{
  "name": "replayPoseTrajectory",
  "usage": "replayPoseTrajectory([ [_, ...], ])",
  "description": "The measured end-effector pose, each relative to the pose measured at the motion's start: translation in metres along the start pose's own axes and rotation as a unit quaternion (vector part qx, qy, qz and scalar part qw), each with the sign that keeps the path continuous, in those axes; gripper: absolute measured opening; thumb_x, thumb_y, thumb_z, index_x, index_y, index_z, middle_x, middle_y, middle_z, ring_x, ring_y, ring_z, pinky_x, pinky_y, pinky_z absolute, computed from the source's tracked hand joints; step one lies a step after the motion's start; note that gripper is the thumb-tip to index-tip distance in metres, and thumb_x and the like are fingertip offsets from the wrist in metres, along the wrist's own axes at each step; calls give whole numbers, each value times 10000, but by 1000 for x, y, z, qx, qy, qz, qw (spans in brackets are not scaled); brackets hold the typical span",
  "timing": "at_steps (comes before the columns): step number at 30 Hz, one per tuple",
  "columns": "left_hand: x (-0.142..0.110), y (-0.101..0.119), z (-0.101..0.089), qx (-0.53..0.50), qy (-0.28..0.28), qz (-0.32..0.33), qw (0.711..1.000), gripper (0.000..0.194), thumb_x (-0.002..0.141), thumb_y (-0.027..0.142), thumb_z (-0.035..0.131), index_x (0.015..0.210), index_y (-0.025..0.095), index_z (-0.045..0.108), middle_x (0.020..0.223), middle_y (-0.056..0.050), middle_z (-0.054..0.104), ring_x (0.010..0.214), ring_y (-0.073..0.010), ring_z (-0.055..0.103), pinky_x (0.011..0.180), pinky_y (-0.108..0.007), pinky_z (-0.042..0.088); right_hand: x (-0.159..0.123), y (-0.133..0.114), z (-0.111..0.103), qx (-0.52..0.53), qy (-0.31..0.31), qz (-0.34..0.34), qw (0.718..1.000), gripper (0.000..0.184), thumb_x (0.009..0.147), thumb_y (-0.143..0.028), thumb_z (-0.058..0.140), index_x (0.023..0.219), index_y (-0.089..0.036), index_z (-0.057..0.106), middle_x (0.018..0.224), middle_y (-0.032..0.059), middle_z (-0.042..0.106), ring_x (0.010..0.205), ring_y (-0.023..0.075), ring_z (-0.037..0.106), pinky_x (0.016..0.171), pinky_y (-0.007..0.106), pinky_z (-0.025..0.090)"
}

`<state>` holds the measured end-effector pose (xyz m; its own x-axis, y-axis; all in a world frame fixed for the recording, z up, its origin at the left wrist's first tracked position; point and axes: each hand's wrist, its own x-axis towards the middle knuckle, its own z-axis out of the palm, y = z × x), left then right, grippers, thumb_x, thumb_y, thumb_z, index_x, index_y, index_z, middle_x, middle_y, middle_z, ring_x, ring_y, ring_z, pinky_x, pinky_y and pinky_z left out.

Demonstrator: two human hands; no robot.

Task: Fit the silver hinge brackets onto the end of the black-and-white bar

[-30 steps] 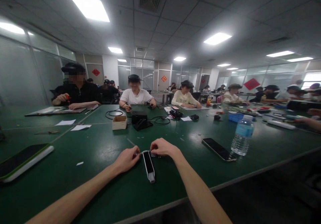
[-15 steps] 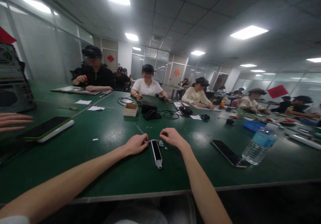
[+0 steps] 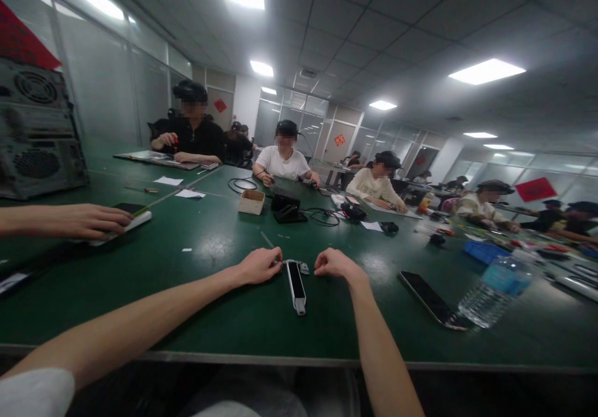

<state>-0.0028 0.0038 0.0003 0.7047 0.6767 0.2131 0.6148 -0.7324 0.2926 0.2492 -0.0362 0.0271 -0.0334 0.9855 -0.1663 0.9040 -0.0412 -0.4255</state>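
Note:
A slim white handheld device with a long black face lies on the green table in front of me, narrow end towards me. My left hand rests at its upper left with the fingers closed together; what they hold, if anything, is hidden. Beyond those fingers a thin pale rod points away across the table. A small grey part lies at the device's upper right. Just right of that part, my right hand has its fingertips pinched together low over the table, and I cannot make out anything between them.
At left, another person's hand lies on a phone-like device with a green edge. A black phone and a water bottle stand to the right. Ahead are a small cardboard box and a black stand.
My right hand has lowered and moved right, away from the device. The tiny white bit near the grey part no longer shows. The other person's hand has reached onto the green-edged device.

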Motion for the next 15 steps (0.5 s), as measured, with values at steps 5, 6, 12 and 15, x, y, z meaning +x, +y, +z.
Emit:
replayPoseTrajectory([
  [5, 0, -1, 0, -4, -3, -6, 1000, 148, 891, 289, 470, 979, 194, 542, 783, -22, 657, 697, -176, 625, 598, -242, 394, 1, 1, 2, -56, 62, 10, 996, 201, 664, -166, 684, 862, -190, 708, 854, 47, 676, 749, 148, 628, 625, 210, 450],
  [6, 0, -2, 0, -6, -4, -2, 1000, 152, 891, 294, 469, 980, 194, 543, 787, -24, 658, 696, -177, 625, 597, -242, 394, 2, 0, 2, -64, 66, 12, 996, 212, 661, -153, 675, 866, -193, 707, 863, 50, 672, 748, 148, 626, 624, 210, 450],
  [12, 1, -3, 1, -10, 0, 7, 1000, 160, 894, 295, 464, 987, 192, 545, 780, -25, 656, 696, -180, 621, 597, -245, 395, 6, 0, 5, -78, 73, 7, 994, 222, 669, -146, 645, 878, -199, 699, 886, 57, 659, 769, 158, 615, 648, 228, 441],
  [15, 0, -2, 0, -18, -6, 2, 1000, 158, 893, 294, 464, 982, 193, 547, 779, -23, 652, 702, -176, 621, 599, -238, 400, 8, -2, 6, -89, 80, -9, 993, 220, 692, -141, 622, 892, -196, 692, 877, 51, 657, 781, 156, 610, 661, 229, 429],
])
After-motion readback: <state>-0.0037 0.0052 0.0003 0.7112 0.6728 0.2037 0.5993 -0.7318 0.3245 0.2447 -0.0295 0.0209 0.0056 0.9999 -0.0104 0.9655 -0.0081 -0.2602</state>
